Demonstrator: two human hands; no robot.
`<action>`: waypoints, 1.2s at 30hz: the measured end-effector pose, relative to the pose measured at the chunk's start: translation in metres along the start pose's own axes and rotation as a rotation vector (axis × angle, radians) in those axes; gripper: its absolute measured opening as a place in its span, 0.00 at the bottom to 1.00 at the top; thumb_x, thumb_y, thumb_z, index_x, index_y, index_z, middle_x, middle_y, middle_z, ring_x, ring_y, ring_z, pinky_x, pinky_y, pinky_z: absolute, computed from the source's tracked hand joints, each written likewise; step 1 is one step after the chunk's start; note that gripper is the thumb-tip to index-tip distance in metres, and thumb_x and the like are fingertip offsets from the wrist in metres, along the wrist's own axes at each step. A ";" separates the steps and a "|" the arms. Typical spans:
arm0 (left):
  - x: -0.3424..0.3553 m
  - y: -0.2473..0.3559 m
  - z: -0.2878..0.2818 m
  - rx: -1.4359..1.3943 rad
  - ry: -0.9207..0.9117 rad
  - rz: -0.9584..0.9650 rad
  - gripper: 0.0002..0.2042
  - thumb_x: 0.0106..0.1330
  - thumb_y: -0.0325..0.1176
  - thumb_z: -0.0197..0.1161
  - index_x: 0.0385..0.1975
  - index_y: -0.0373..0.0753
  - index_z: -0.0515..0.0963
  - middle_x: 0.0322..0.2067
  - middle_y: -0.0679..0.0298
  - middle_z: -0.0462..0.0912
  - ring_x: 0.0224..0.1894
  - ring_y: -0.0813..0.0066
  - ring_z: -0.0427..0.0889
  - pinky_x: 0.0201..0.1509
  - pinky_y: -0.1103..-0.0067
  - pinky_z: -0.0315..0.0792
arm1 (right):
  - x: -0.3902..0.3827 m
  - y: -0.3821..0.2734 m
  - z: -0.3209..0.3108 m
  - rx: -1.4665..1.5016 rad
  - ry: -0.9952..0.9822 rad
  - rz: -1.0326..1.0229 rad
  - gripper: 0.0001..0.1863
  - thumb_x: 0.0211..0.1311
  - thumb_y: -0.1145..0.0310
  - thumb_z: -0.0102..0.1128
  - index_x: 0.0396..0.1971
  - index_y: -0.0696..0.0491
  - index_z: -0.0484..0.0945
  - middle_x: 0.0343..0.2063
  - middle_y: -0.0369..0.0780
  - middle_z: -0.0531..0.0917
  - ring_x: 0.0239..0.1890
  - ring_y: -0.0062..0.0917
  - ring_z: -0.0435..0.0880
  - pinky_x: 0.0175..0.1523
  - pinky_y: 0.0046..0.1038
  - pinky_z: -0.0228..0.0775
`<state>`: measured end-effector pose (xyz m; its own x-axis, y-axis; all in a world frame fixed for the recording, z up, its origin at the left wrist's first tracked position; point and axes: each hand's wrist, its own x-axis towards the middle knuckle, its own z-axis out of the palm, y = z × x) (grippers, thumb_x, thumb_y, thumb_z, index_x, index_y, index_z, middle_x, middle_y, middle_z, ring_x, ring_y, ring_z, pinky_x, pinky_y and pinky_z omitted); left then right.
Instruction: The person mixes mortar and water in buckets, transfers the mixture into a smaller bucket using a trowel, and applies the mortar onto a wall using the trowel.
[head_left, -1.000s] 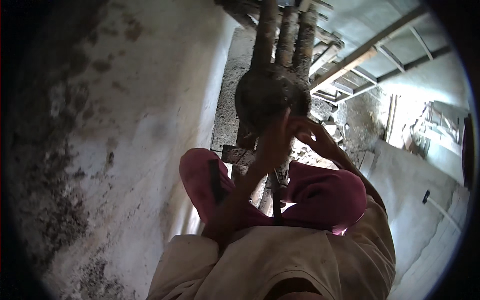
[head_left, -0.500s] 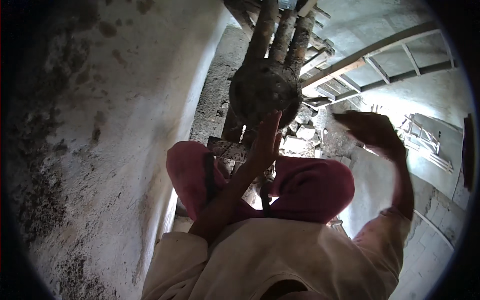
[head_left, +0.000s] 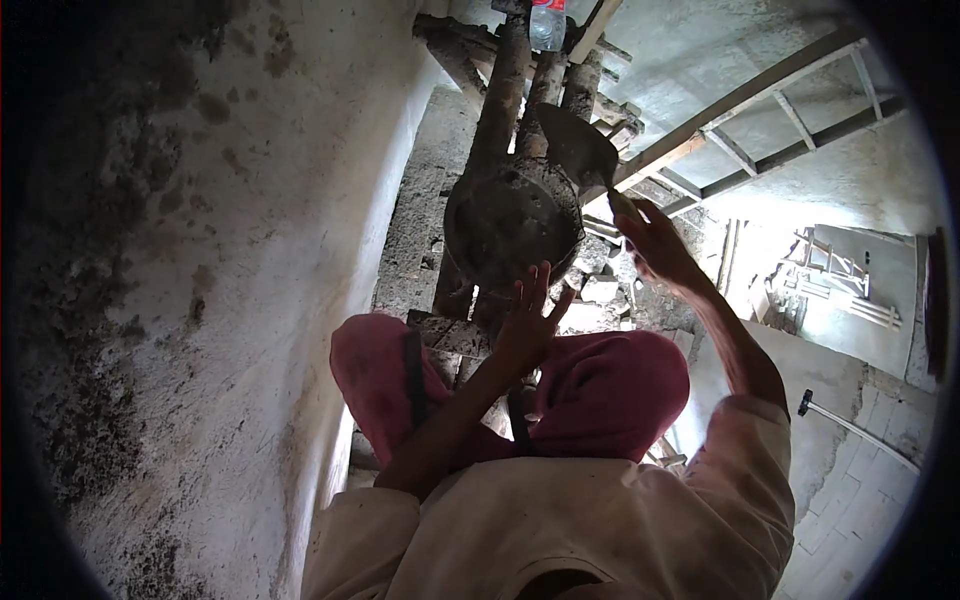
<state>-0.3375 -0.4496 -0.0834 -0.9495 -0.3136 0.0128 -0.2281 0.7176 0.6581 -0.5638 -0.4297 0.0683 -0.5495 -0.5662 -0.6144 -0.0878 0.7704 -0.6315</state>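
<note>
A round dark basin (head_left: 462, 215) of wet grey stuff that looks like mortar stands in front of my knees. Over its far right rim is the broad, flat blade of a trowel (head_left: 578, 148), whose handle sits in my right hand (head_left: 655, 245) with the fingers wrapped round it. At the basin's near edge I have my left hand (head_left: 528, 325), open, its fingers apart and pointing away from me. It holds nothing; whether the fingertips touch the rim, I cannot tell.
Several round poles (head_left: 502, 105) run away from me beyond the basin, with a clear plastic bottle (head_left: 548, 28) at their far end. A stained wall (head_left: 240, 290) rises close on my left. To the right slants a wooden ladder (head_left: 735, 95); rubble (head_left: 600, 288) lies below.
My right hand has swung left and forward, bringing the trowel to the basin's far side. My left hand has dropped slightly nearer and its fingers have spread. The view has shifted a little.
</note>
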 end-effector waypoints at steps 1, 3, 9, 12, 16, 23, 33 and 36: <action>0.001 0.002 0.001 -0.003 0.001 0.010 0.29 0.65 0.31 0.53 0.68 0.47 0.61 0.71 0.39 0.36 0.73 0.38 0.39 0.72 0.49 0.42 | 0.019 0.009 0.001 0.009 -0.026 -0.029 0.29 0.67 0.49 0.55 0.60 0.51 0.64 0.21 0.33 0.73 0.13 0.13 0.68 0.15 0.18 0.62; 0.001 0.000 0.000 -0.030 0.036 0.026 0.29 0.63 0.33 0.52 0.67 0.43 0.61 0.70 0.35 0.37 0.73 0.37 0.39 0.72 0.50 0.42 | 0.045 0.014 0.015 0.084 -0.088 0.036 0.24 0.68 0.50 0.53 0.57 0.50 0.66 0.19 0.34 0.72 0.12 0.14 0.69 0.14 0.20 0.62; -0.001 -0.001 -0.001 -0.050 0.023 0.041 0.28 0.61 0.32 0.53 0.65 0.42 0.65 0.70 0.36 0.36 0.73 0.37 0.37 0.72 0.50 0.42 | 0.053 0.030 0.042 -0.173 -0.101 -0.036 0.27 0.68 0.52 0.53 0.59 0.54 0.65 0.23 0.38 0.76 0.18 0.21 0.77 0.20 0.23 0.71; -0.005 -0.005 -0.001 -0.109 0.064 0.007 0.21 0.65 0.31 0.52 0.60 0.44 0.72 0.71 0.42 0.38 0.72 0.38 0.40 0.71 0.48 0.43 | 0.040 0.038 0.060 -0.531 -0.184 -0.408 0.21 0.70 0.60 0.50 0.57 0.55 0.66 0.43 0.49 0.76 0.44 0.42 0.80 0.48 0.37 0.75; -0.004 -0.004 -0.007 -0.138 0.075 0.008 0.21 0.65 0.30 0.52 0.60 0.44 0.72 0.71 0.42 0.38 0.72 0.38 0.40 0.71 0.48 0.43 | 0.053 0.025 0.007 -1.026 -0.241 -0.791 0.22 0.67 0.55 0.51 0.56 0.49 0.68 0.48 0.46 0.76 0.47 0.42 0.81 0.48 0.39 0.76; -0.002 -0.001 0.001 -0.244 0.142 0.002 0.20 0.64 0.27 0.51 0.57 0.44 0.75 0.71 0.44 0.39 0.72 0.38 0.41 0.71 0.48 0.43 | 0.076 0.002 0.028 -1.165 0.101 -0.824 0.15 0.64 0.58 0.53 0.47 0.47 0.69 0.29 0.42 0.81 0.25 0.36 0.84 0.28 0.42 0.77; -0.008 -0.006 0.011 -0.107 0.155 0.010 0.20 0.68 0.43 0.51 0.57 0.45 0.75 0.71 0.43 0.39 0.72 0.39 0.40 0.71 0.48 0.42 | -0.004 -0.089 0.023 -1.674 0.077 -0.595 0.16 0.60 0.68 0.55 0.48 0.48 0.73 0.19 0.40 0.81 0.23 0.32 0.84 0.26 0.36 0.73; -0.001 -0.007 0.012 -0.148 0.113 0.017 0.19 0.68 0.41 0.50 0.56 0.45 0.76 0.71 0.43 0.39 0.72 0.38 0.40 0.72 0.48 0.41 | 0.051 -0.095 0.035 -1.634 0.018 -0.733 0.12 0.57 0.70 0.54 0.39 0.51 0.82 0.21 0.41 0.84 0.28 0.34 0.86 0.29 0.38 0.75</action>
<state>-0.3375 -0.4464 -0.0970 -0.9207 -0.3761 0.1041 -0.1698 0.6264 0.7608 -0.5542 -0.5425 0.0805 -0.0319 -0.8974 -0.4402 -0.9380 -0.1253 0.3233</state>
